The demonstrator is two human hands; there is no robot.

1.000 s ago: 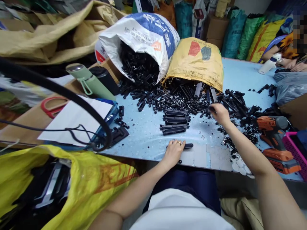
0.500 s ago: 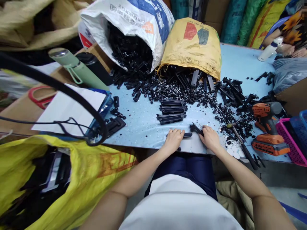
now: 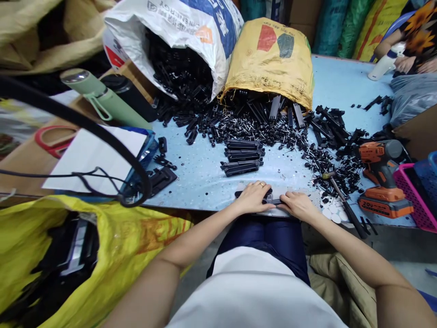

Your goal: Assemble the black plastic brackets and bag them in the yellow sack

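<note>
Along the near edge of the blue table (image 3: 191,189), the left hand (image 3: 253,197) and right hand (image 3: 298,205) grip a slim black plastic bar (image 3: 274,201) between them; it looks light, stiff and slightly slippery, best pinched near its ends.

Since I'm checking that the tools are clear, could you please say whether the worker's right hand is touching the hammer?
Apart: the head view shows tabletop between the right hand and the hammer.
</note>
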